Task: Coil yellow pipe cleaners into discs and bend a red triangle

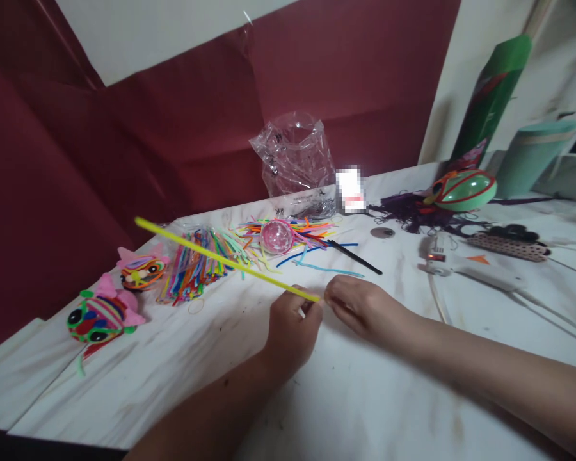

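A long yellow pipe cleaner slants up and to the left above the table. My left hand pinches it near its lower right end. My right hand meets that same end, its fingers closed at the tip; the fingertips partly hide what lies between them. Beyond my hands lie a bundle of coloured pipe cleaners in clear wrap and a pink clear ball on more loose pipe cleaners. A black stick-like piece and a light blue pipe cleaner lie beside them.
Two decorated fish-like figures stand at the left. To the right are a white glue gun with a cord, scissors handles, a green decorated ball and dark purple tassels. A clear plastic bag stands at the back.
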A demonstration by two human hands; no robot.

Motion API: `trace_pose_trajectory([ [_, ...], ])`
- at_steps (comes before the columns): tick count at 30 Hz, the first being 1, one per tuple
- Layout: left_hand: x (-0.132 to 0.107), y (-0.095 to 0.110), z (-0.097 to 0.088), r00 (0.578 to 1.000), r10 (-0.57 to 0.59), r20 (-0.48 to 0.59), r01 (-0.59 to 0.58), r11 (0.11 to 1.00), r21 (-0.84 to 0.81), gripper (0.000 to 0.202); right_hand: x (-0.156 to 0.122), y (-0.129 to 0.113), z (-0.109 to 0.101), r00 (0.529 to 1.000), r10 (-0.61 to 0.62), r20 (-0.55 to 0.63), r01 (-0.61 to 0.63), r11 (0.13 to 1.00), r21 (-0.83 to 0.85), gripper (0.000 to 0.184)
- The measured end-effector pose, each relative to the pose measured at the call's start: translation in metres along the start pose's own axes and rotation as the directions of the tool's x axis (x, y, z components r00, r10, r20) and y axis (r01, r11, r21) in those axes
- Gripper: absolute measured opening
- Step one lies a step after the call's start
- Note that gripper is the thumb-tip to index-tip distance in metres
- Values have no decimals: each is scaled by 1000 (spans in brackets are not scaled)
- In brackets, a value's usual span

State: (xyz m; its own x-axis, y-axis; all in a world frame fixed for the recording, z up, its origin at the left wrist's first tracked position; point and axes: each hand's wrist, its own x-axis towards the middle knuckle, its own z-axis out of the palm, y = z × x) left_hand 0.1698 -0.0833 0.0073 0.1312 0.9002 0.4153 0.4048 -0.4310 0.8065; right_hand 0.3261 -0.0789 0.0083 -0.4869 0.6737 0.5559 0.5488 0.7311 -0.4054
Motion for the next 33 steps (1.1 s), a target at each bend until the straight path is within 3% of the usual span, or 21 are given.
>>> trace_pose_trajectory([
  [2,0,-1,0,1000,19,24,-21,996,82,11,-1,1,-2,994,-88,62,95,988,-118,20],
  [5,2,-3,-1,996,48,69,-56,992,110,12,-2,0,-4,990,-79,120,97,983,-154,19],
  [7,3,-2,-2,996,62,63,-67,994,92,11,-2,-2,-5,996,-6,90,13,997,-75,17],
  [9,4,1,-2,999,-3,32,3,1000,28,8,0,-4,-4,989,145,30,-147,986,82,14],
  [11,5,3,-1,991,-133,28,136,984,-116,9,3,-7,-3,949,316,1,-301,904,303,10],
  [13,5,2,2,971,-236,44,238,923,-301,13,5,-10,0,895,445,20,-392,765,511,13],
  [15,5,1,6,962,-269,49,261,852,-454,15,6,-13,2,859,511,40,-415,647,639,18],
  [17,4,-1,8,961,-272,47,254,804,-538,16,5,-16,3,848,529,43,-412,605,682,20],
  [20,3,0,9,961,-273,53,255,791,-557,16,3,-18,5,867,498,-9,-364,647,670,18],
  [25,1,5,4,975,-217,49,217,884,-415,18,1,-14,3,913,401,-80,-321,824,467,18],
  [27,1,7,2,984,-176,27,176,935,-309,15,1,-10,1,949,298,-100,-255,916,309,16],
  [29,1,8,1,993,-118,-5,115,978,-175,11,0,-5,0,989,120,-89,-107,985,136,15],
  [31,3,7,1,998,-55,-7,55,997,-52,10,-1,1,0,998,-36,-44,36,999,-3,15],
  [33,5,4,0,999,-17,37,16,999,40,13,-2,7,1,996,-92,13,93,991,-95,15],
])
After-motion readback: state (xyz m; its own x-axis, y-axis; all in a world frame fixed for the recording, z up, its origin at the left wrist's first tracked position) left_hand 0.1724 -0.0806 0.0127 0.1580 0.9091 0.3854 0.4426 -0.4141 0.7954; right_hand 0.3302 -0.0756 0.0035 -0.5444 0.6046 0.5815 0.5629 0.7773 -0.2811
